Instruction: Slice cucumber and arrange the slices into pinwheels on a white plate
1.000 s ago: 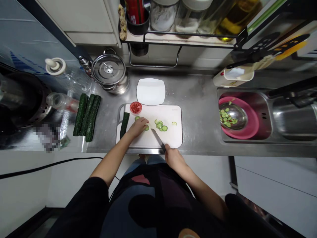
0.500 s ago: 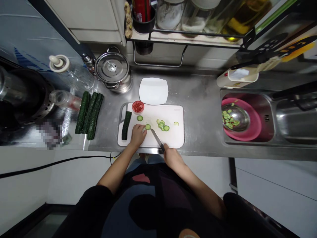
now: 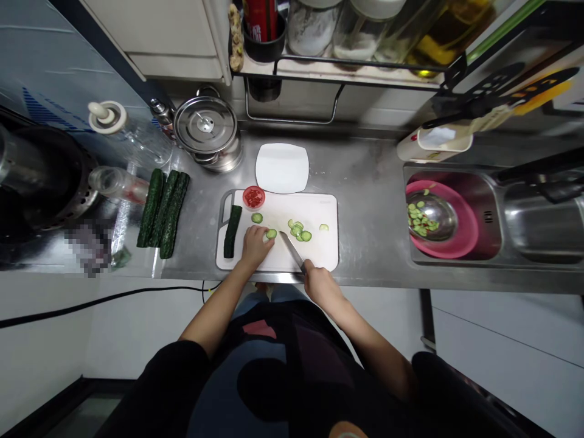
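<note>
On the white cutting board [image 3: 301, 258], my left hand [image 3: 256, 246] is closed around a cucumber piece [image 3: 272, 233], whose pale green cut face shows at the fingertips. My right hand [image 3: 320, 281] grips a knife [image 3: 292, 252] by its handle. The blade slants up and left, with its tip just right of the cucumber piece and apart from it. Several cucumber slices [image 3: 298, 230] lie together right of the blade. One slice [image 3: 257, 218] sits above my left hand. A longer dark green cucumber length [image 3: 232, 232] lies at the board's left end.
A red-filled small bowl [image 3: 253, 197] stands at the board's upper left, below a white plate [image 3: 281, 168]. Several whole cucumbers [image 3: 170, 216] lie left, near a lidded steel pot [image 3: 207, 126]. Right, the sink [image 3: 495, 234] holds a pink basin [image 3: 469, 225] and a metal bowl with slices.
The knife and my right hand have shifted slightly right, opening a gap between the blade and the cucumber piece. My left hand stays almost in place.
</note>
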The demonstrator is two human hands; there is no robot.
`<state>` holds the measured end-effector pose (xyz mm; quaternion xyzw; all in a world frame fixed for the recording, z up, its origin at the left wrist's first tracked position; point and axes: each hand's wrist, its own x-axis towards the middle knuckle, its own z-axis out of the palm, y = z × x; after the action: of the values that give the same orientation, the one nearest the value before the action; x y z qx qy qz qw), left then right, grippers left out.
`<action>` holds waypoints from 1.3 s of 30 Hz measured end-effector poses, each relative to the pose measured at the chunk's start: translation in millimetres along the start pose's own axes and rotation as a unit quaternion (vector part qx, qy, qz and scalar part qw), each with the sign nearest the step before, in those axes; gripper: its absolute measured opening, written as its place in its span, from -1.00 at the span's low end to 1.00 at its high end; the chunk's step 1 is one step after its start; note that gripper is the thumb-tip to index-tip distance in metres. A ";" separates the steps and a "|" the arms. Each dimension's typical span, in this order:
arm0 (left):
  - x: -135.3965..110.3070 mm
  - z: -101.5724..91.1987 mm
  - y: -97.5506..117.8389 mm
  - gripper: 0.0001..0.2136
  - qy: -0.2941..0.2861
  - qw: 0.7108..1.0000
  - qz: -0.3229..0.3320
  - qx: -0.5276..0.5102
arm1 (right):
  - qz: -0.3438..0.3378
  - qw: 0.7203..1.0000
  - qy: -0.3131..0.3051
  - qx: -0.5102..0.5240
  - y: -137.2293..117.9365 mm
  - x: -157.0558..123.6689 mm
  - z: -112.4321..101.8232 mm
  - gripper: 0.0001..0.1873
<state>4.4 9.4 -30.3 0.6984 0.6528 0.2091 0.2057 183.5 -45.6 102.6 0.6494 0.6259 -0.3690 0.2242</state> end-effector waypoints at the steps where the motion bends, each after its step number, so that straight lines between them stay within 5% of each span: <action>1: 1.1 -0.7 -0.9 -0.85 -0.008 1.000 0.007 -0.004 | -0.002 1.000 -0.002 -0.001 -1.0 0.7 0.3 -0.69; 10: -1.0 -9.5 -7.8 -0.75 -0.019 0.999 0.026 -0.030 | -0.019 1.000 -0.019 -0.008 -15.7 3.7 4.5 -0.62; 39: -5.0 -6.2 -4.7 -0.89 0.014 1.000 -0.001 0.000 | -0.018 1.000 -0.008 -0.016 -34.4 3.1 6.0 -0.75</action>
<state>-3.2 4.8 -27.9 0.6948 0.6563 0.2186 0.1969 148.5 -44.2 102.3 0.6314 0.6416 -0.3682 0.2325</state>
